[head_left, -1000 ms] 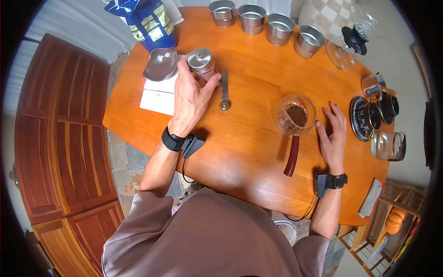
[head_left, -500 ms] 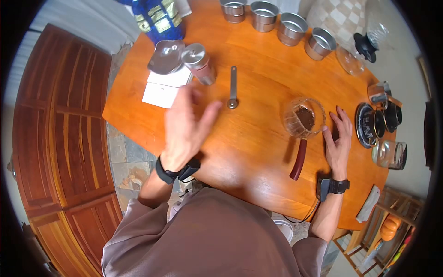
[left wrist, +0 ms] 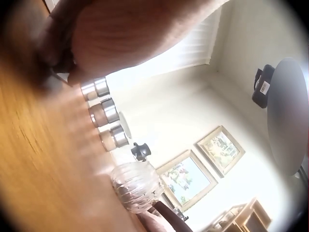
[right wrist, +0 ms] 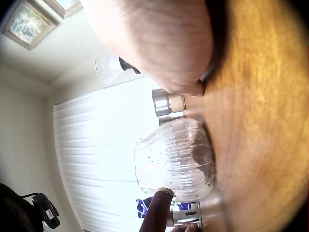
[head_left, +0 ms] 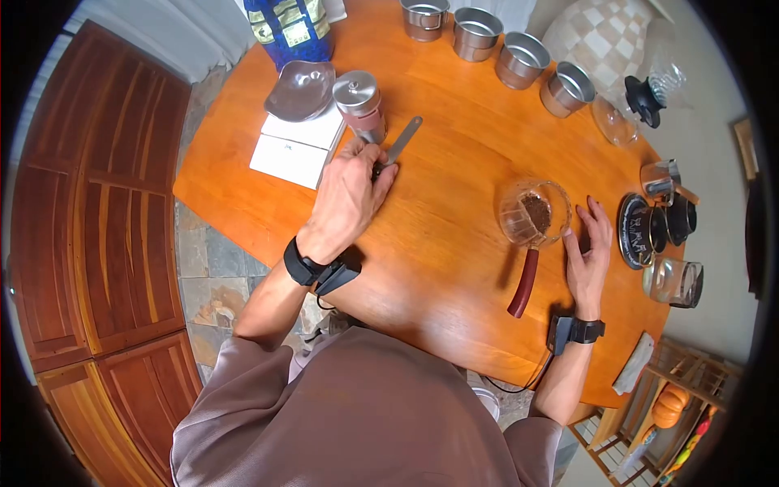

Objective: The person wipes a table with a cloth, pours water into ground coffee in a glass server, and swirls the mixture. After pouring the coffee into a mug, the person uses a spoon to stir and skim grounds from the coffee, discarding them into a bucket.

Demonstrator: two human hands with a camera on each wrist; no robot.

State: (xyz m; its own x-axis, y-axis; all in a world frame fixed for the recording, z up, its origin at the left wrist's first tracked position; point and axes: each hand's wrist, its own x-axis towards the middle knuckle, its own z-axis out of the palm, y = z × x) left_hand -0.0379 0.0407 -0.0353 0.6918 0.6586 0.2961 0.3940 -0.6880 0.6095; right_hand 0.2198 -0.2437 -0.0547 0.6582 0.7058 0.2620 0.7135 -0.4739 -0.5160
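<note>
Now, left hand (head_left: 349, 195): fingers curled round the near end of the metal scoop (head_left: 401, 143), pinching it against the table (head_left: 454, 268).
Metal scoop: lying aslant, handle pointing far-right, just right of the grinder (head_left: 360, 104).
Right hand (head_left: 586, 250): flat on the table, fingers straight and a little spread, just right of the glass pot (head_left: 532, 213).
Glass pot: brown grounds inside, red handle pointing near.
Far left: scale (head_left: 297, 140) with a metal dish, blue bag (head_left: 290, 24) behind it.
Far edge: four steel cups (head_left: 521, 60) in a row.
</note>
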